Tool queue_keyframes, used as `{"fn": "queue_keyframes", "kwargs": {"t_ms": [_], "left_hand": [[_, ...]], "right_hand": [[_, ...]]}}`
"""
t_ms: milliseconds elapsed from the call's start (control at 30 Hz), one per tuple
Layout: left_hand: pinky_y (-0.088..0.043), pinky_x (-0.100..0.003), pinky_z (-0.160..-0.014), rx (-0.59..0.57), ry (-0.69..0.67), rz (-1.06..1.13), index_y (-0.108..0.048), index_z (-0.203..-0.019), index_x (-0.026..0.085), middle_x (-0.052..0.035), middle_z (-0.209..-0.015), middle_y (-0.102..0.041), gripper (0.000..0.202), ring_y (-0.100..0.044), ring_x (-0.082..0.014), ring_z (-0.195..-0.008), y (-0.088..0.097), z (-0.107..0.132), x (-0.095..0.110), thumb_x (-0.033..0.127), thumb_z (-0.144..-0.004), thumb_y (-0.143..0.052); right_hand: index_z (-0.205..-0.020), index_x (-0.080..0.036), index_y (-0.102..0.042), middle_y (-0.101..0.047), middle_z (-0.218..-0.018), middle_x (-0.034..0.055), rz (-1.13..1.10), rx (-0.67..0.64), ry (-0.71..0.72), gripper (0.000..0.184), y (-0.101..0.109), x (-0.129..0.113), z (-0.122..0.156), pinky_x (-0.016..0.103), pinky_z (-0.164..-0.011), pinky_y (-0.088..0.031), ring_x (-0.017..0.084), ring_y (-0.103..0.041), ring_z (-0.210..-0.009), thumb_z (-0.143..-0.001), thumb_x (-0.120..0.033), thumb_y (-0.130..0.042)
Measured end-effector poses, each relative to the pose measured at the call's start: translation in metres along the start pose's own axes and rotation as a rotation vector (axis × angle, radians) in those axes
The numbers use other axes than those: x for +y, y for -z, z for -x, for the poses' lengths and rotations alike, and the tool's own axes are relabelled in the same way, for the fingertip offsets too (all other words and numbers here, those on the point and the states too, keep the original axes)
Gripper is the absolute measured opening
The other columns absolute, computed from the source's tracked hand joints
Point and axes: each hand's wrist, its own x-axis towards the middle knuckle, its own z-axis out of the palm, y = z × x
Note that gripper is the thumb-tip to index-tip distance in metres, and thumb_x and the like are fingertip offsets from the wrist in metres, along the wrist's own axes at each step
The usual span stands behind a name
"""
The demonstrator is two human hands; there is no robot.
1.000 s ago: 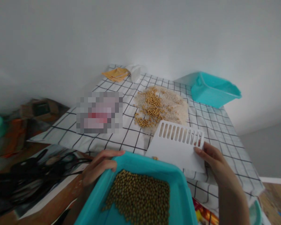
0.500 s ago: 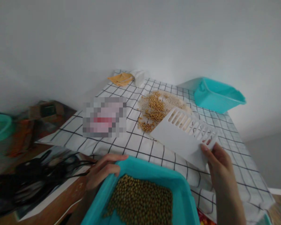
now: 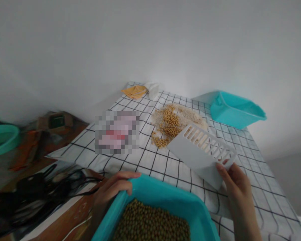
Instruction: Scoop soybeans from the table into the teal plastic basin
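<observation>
My left hand (image 3: 119, 184) is closed over the left corner of a teal plastic bin's rim (image 3: 165, 188), at the front of the table. Inside the bin lies a layer of greenish-brown beans (image 3: 153, 222). My right hand (image 3: 237, 182) pinches the right end of a white slotted plastic panel (image 3: 195, 154), thumb on its face and fingers behind, some showing through the slots. The panel leans over the near right side of a spread of yellow beans (image 3: 171, 122) and pale small grains (image 3: 190, 115), partly hiding it.
A second teal bin (image 3: 237, 108) stands at the back right by the wall. Yellow cloth (image 3: 135, 91) and a white crumpled piece (image 3: 153, 90) lie at the back. A blurred-out pinkish packet (image 3: 117, 132) rests on the checked tablecloth (image 3: 145, 160). Black cables (image 3: 47, 187) clutter the lower left.
The view has tilted slightly upward, so everything sits a little lower and further right in the picture. Both hands keep their holds on the bin rim and the panel.
</observation>
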Motion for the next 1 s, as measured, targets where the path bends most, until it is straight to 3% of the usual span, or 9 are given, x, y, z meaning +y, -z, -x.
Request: {"fn": "queue_keyframes", "kwargs": {"t_ms": [167,333,500,667,833,1000], "left_hand": [[-0.049,-0.028,-0.077,-0.008,-0.046,-0.036,-0.057,-0.079,0.025,-0.0038,-0.108,-0.073,0.026,-0.069,-0.0188,-0.09,0.001,0.007,0.01,0.016,-0.096,-0.04],[-0.049,-0.025,-0.079,-0.019,-0.039,0.015,-0.061,-0.083,0.025,-0.003,-0.11,-0.074,0.026,-0.07,-0.0177,-0.091,0.0,0.007,0.013,0.016,-0.096,-0.041],[-0.051,-0.025,-0.08,-0.004,0.08,0.024,-0.063,-0.074,0.023,-0.0045,-0.106,-0.077,0.024,-0.071,-0.0185,-0.09,0.005,0.005,0.002,0.017,-0.091,-0.047],[-0.051,-0.027,-0.084,0.003,0.207,0.052,-0.063,-0.067,0.024,-0.0028,-0.107,-0.078,0.027,-0.07,-0.0198,-0.092,0.011,0.006,-0.008,0.024,-0.09,-0.049],[-0.05,-0.03,-0.088,0.111,0.211,0.17,-0.064,-0.069,0.024,-0.0015,-0.106,-0.077,0.024,-0.068,-0.0206,-0.092,0.01,0.002,-0.007,0.018,-0.087,-0.05],[-0.053,-0.031,-0.084,0.1,0.203,0.142,-0.066,-0.069,0.026,-0.0037,-0.105,-0.078,0.023,-0.07,-0.0235,-0.092,0.017,0.002,-0.018,0.021,-0.084,-0.05]], "right_hand": [[-0.096,-0.021,-0.073,-0.077,-0.092,0.0062,-0.011,-0.079,-0.04,0.028,-0.016,-0.005,0.004,0.026,-0.06,-0.049,0.022,-0.067,-0.075,-0.084,-0.046,-0.073],[-0.102,-0.022,-0.074,-0.078,-0.1,0.0064,0.023,-0.206,-0.033,0.029,-0.028,-0.005,0.003,0.029,-0.072,-0.052,0.024,-0.068,-0.086,-0.086,-0.047,-0.072],[-0.101,-0.021,-0.074,-0.078,-0.096,0.0055,0.025,-0.094,-0.03,0.03,-0.017,0.002,-0.001,0.026,-0.064,-0.05,0.022,-0.068,-0.08,-0.085,-0.046,-0.073],[-0.105,-0.023,-0.074,-0.078,-0.101,0.005,-0.01,-0.005,-0.029,0.029,-0.001,0.008,-0.003,0.026,-0.07,-0.051,0.022,-0.068,-0.087,-0.083,-0.043,-0.076],[-0.108,-0.024,-0.075,-0.077,-0.11,0.0064,-0.06,-0.124,-0.051,0.029,-0.008,0.005,0.002,0.031,-0.08,-0.054,0.025,-0.069,-0.092,-0.085,-0.042,-0.074],[-0.104,-0.023,-0.075,-0.077,-0.114,0.0084,-0.038,-0.23,-0.05,0.028,-0.024,0.0,0.006,0.034,-0.084,-0.054,0.027,-0.07,-0.094,-0.085,-0.044,-0.074]]}}
